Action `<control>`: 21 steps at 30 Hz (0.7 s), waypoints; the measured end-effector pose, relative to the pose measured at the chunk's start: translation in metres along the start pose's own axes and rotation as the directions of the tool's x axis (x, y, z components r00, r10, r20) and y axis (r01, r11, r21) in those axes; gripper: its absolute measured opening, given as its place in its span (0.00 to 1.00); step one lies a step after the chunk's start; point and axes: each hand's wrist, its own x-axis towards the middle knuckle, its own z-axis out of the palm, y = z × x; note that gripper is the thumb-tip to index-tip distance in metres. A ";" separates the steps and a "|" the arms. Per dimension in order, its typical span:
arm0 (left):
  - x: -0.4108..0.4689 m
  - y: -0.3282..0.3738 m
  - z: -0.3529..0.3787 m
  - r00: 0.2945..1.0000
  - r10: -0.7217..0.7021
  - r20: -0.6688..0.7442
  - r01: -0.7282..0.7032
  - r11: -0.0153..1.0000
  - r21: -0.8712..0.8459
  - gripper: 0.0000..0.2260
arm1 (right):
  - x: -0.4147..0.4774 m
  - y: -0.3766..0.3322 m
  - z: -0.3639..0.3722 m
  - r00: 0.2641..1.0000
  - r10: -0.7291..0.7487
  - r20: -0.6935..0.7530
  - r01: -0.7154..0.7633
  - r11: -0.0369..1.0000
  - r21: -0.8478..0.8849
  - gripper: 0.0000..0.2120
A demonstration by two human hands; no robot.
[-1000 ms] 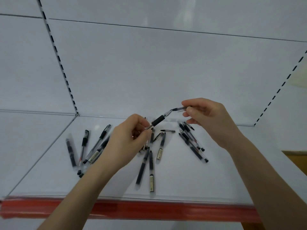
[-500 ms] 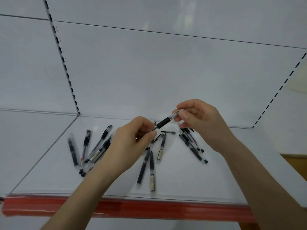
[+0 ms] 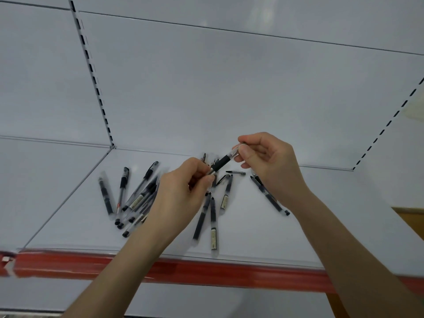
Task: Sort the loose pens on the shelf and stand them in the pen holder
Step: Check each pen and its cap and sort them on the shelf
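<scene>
Both hands hold one clear pen with a black grip (image 3: 223, 160) above the white shelf (image 3: 252, 239). My left hand (image 3: 183, 193) pinches its tip end, and my right hand (image 3: 268, 161) grips its barrel end. Several black and clear pens lie loose on the shelf: a cluster at the left (image 3: 137, 196), two side by side in the middle (image 3: 213, 223), one at the right (image 3: 269, 195). A small black cap (image 3: 236, 172) lies behind my hands. No pen holder is in view.
The shelf has a red front strip (image 3: 206, 271) and a white back panel (image 3: 229, 88). Slotted uprights (image 3: 91, 72) run up the wall at left and right. A wooden surface (image 3: 410, 216) shows at the far right.
My right hand slid down along the held pen toward my left hand, so more of the barrel sits inside it. The camera view drifted slightly.
</scene>
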 end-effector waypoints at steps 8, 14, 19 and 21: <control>-0.008 -0.027 -0.017 0.998 0.030 -0.048 -0.006 0.899 0.437 0.04 | 0.015 0.045 -0.004 0.997 0.008 0.071 0.016 0.946 -0.324 0.06; -0.008 -0.057 -0.034 0.967 -0.237 -0.093 0.236 0.694 0.681 0.08 | 0.024 0.083 -0.018 0.982 0.142 0.122 -0.040 0.796 -0.605 0.05; 0.002 -0.061 -0.032 0.963 -0.264 -0.042 0.203 0.619 0.759 0.11 | 0.035 0.097 -0.018 0.969 0.196 0.149 -0.030 0.695 -0.719 0.07; 0.008 -0.055 -0.026 0.975 -0.219 -0.024 0.168 0.665 0.728 0.11 | 0.041 0.098 -0.016 0.965 0.215 0.147 -0.032 0.657 -0.753 0.07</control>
